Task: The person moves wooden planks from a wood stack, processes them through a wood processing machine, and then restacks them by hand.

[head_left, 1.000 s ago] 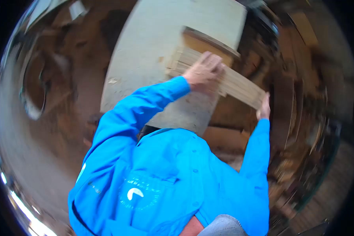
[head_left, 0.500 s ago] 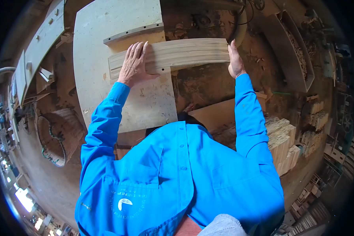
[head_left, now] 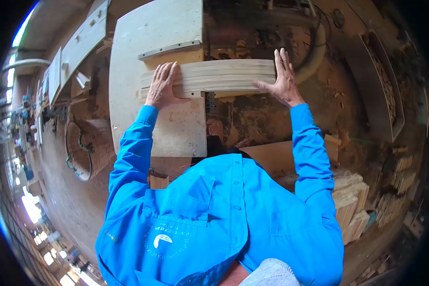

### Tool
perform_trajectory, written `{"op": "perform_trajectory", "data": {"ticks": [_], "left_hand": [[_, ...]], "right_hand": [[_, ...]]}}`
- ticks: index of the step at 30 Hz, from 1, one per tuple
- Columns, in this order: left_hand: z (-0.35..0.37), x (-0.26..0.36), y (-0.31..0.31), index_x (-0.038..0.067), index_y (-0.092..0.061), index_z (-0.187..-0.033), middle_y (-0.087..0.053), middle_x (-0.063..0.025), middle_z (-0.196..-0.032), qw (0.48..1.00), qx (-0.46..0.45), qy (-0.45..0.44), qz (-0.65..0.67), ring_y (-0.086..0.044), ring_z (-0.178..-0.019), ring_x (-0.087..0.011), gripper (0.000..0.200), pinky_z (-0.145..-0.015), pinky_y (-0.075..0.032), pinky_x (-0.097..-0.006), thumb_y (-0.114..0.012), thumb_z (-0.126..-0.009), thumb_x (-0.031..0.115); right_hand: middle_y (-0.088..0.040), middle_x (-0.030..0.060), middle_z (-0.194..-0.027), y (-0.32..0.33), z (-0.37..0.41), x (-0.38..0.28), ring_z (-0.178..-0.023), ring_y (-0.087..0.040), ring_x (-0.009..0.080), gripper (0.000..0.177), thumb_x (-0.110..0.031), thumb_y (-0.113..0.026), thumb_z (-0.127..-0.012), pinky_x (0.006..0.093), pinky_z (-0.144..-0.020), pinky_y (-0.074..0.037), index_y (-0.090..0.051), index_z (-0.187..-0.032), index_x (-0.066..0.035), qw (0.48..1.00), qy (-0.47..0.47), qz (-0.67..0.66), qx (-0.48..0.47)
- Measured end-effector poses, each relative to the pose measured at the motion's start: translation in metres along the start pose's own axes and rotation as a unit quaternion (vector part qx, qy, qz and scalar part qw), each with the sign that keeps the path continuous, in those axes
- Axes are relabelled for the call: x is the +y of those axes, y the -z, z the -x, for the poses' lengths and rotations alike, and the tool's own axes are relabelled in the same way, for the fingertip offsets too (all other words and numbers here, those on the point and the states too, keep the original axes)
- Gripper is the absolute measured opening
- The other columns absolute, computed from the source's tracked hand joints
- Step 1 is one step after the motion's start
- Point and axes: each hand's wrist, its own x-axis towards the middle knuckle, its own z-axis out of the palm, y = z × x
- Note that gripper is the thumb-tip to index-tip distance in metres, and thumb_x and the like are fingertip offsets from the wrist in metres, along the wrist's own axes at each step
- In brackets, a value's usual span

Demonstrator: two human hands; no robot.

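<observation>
A bundle of thin, slightly curved wooden strips (head_left: 224, 76) lies side by side across a pale board (head_left: 152, 128), its right end reaching past the board's edge. My left hand (head_left: 162, 88) lies flat over the left part of the strips, fingers pointing away and thumb stretched out along the near edge. At the right end is my right hand (head_left: 285, 83), open, with its thumb spread toward the near corner of the strips and its fingers upright beside the end. Just beyond the strips, a curved bar with dark holes (head_left: 169, 49) is fixed on the board.
A long box of wood pieces (head_left: 379, 86) stands on the right. Stacked timber (head_left: 350, 200) sits near my right elbow. A woven basket (head_left: 88, 148) is on the floor at left, below another long board (head_left: 81, 45). Dark machinery lies behind the strips.
My right hand has turned and spread its thumb away from its fingers at the strips' end. My left hand stays on the strips. The whole view has shifted slightly.
</observation>
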Motion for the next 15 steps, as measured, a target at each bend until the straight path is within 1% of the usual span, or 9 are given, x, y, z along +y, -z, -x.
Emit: {"op": "perform_trajectory", "data": {"ticks": [1,2,4,5,7,8,9,12,15], "left_hand": [[0.002,0.002,0.001,0.001,-0.035,-0.164,-0.044,-0.0219,-0.160,1.000,-0.006,0.008,0.006,-0.038,-0.153,-0.0421,0.137,-0.134,-0.023,-0.0556,-0.100,-0.055,0.053],[0.002,0.002,0.001,0.001,-0.035,-0.164,-0.044,-0.0215,-0.160,1.000,-0.009,0.010,-0.005,-0.038,-0.153,-0.0413,0.137,-0.134,-0.023,-0.0547,-0.099,-0.055,0.055],[0.004,0.000,0.001,0.002,-0.035,-0.165,-0.045,-0.0216,-0.160,1.000,-0.008,0.021,-0.007,-0.038,-0.153,-0.0411,0.138,-0.133,-0.025,-0.0548,-0.099,-0.055,0.056],[0.003,0.000,0.000,0.002,-0.036,-0.165,-0.045,-0.0217,-0.160,1.000,-0.011,0.019,-0.004,-0.038,-0.153,-0.0409,0.138,-0.133,-0.026,-0.0548,-0.100,-0.055,0.056],[0.003,-0.002,0.000,0.002,-0.036,-0.164,-0.045,-0.0217,-0.159,1.000,-0.003,0.023,0.007,-0.039,-0.152,-0.0408,0.138,-0.133,-0.026,-0.0550,-0.099,-0.055,0.058],[0.003,-0.001,0.002,0.002,-0.037,-0.164,-0.046,-0.0216,-0.159,1.000,-0.003,0.018,-0.001,-0.040,-0.152,-0.0409,0.138,-0.132,-0.026,-0.0550,-0.099,-0.054,0.059],[0.004,0.000,0.002,0.002,-0.037,-0.164,-0.047,-0.0215,-0.158,1.000,-0.001,0.014,-0.010,-0.041,-0.151,-0.0409,0.138,-0.132,-0.027,-0.0550,-0.099,-0.054,0.059],[0.006,-0.007,0.001,0.001,-0.038,-0.163,-0.048,-0.0211,-0.156,1.000,0.015,0.005,0.004,-0.042,-0.150,-0.0410,0.137,-0.131,-0.028,-0.0550,-0.098,-0.054,0.058],[0.006,-0.003,0.002,0.001,-0.040,-0.161,-0.049,-0.0209,-0.154,1.000,0.025,0.006,-0.005,-0.043,-0.149,-0.0411,0.136,-0.131,-0.029,-0.0547,-0.098,-0.053,0.059]], "right_hand": [[-0.016,0.0270,-0.178,0.010,-0.007,-0.011,-0.167,-0.013,0.0386,0.142,-0.088,-0.074,-0.074,0.0550,-0.134,-0.013,-0.020,-0.171,0.000,0.992,0.061,0.108,-0.014],[-0.016,0.0270,-0.178,0.013,-0.012,-0.021,-0.167,-0.013,0.0386,0.142,-0.088,-0.074,-0.074,0.0550,-0.134,-0.013,-0.020,-0.171,0.000,0.992,0.074,0.104,-0.017],[-0.032,0.0235,-0.173,0.014,-0.025,-0.036,-0.163,-0.027,0.0382,0.136,-0.072,-0.089,-0.068,0.0567,-0.132,-0.021,-0.030,-0.169,-0.002,0.962,0.181,0.185,-0.088],[-0.032,0.0235,-0.173,0.005,-0.030,-0.037,-0.163,-0.027,0.0382,0.136,-0.072,-0.089,-0.068,0.0567,-0.132,-0.021,-0.030,-0.169,-0.002,0.959,0.191,0.186,-0.091],[-0.050,0.0203,-0.157,-0.014,-0.034,-0.038,-0.149,-0.045,0.0364,0.127,-0.052,-0.097,-0.061,0.0540,-0.128,-0.031,-0.040,-0.163,-0.002,0.950,0.192,0.219,-0.111],[-0.058,0.0153,-0.135,-0.017,-0.034,-0.041,-0.130,-0.056,0.0333,0.118,-0.041,-0.098,-0.058,0.0500,-0.117,-0.041,-0.045,-0.157,-0.001,0.956,0.208,0.199,-0.061],[-0.058,0.0153,-0.135,-0.018,-0.032,-0.042,-0.130,-0.056,0.0333,0.118,-0.041,-0.098,-0.058,0.0500,-0.117,-0.041,-0.045,-0.157,-0.001,0.953,0.218,0.202,-0.064],[-0.057,0.0144,-0.121,-0.013,-0.036,-0.049,-0.115,-0.057,0.0332,0.111,-0.034,-0.094,-0.059,0.0473,-0.104,-0.045,-0.047,-0.153,0.001,0.956,0.245,0.156,-0.035],[-0.058,0.0149,-0.123,-0.015,-0.034,-0.046,-0.115,-0.058,0.0334,0.114,-0.040,-0.095,-0.058,0.0470,-0.105,-0.045,-0.048,-0.153,0.001,0.951,0.236,0.195,-0.046]]}}
